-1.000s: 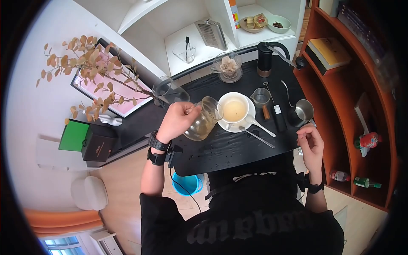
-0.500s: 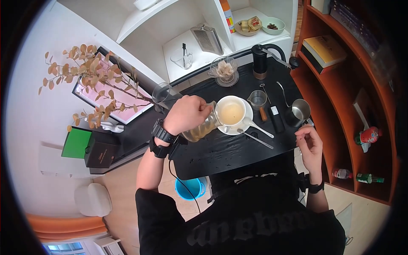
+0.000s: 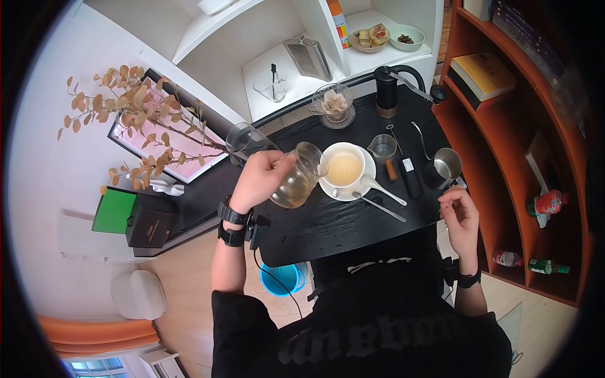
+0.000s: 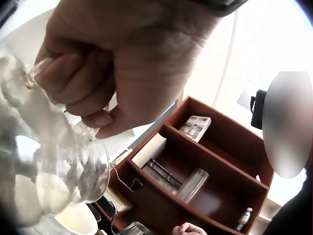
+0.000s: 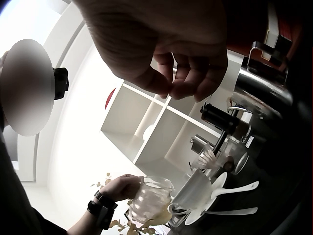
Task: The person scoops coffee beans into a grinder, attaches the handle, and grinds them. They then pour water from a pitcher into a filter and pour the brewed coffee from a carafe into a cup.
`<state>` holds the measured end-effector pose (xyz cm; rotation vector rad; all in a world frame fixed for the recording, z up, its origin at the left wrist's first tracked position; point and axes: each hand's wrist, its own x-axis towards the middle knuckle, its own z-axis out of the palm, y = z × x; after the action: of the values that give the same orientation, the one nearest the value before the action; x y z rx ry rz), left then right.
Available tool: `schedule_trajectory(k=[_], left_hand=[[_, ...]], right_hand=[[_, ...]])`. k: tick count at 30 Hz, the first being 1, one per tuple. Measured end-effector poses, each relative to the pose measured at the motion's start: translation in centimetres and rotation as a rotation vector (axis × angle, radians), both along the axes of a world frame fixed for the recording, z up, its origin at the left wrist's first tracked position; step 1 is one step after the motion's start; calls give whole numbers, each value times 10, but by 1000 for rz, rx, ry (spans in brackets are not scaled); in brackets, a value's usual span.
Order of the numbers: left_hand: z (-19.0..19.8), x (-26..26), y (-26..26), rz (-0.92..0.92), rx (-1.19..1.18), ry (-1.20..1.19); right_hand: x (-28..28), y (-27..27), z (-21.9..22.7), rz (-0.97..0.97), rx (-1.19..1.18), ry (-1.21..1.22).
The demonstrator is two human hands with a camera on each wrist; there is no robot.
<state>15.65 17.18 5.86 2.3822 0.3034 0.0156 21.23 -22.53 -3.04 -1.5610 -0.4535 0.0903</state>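
My left hand (image 3: 260,179) grips the handle of a glass server (image 3: 296,183), tilted with its mouth facing the white cup (image 3: 343,167). Some pale liquid shows low in the glass. A milky tan liquid fills much of the cup, which stands on a white saucer (image 3: 350,196) with a white spoon (image 3: 384,190) and a metal spoon (image 3: 380,206). From the left wrist view, curled fingers (image 4: 73,83) close round the server's handle. My right hand (image 3: 461,217) hangs loosely curled and holds nothing, just in front of a steel kettle (image 3: 447,165) at the table's right edge.
On the black table (image 3: 302,236) stand a glass dripper with a paper filter (image 3: 333,104), a black hand grinder (image 3: 386,91), a small glass jug (image 3: 382,147) and a milk frother (image 3: 411,179). A glass vase (image 3: 246,138) with branches is left. Shelves (image 3: 504,189) border the right.
My left hand moved toward the cup and tipped the server further, then drew back left with the server less tilted. The right hand keeps its place.
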Motion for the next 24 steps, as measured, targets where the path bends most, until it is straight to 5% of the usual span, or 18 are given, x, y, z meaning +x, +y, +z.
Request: schedule_trajectory(k=[10, 13, 24], left_hand=[[-81, -83, -13, 376, -939, -512], [-102, -94, -23, 411, -1042, -616], [-145, -95, -29, 461, -861, -622]], right_hand=[[5, 12, -2, 51, -11, 27], [5, 18, -3, 74, -16, 20], [6, 24, -3, 121, -34, 23]])
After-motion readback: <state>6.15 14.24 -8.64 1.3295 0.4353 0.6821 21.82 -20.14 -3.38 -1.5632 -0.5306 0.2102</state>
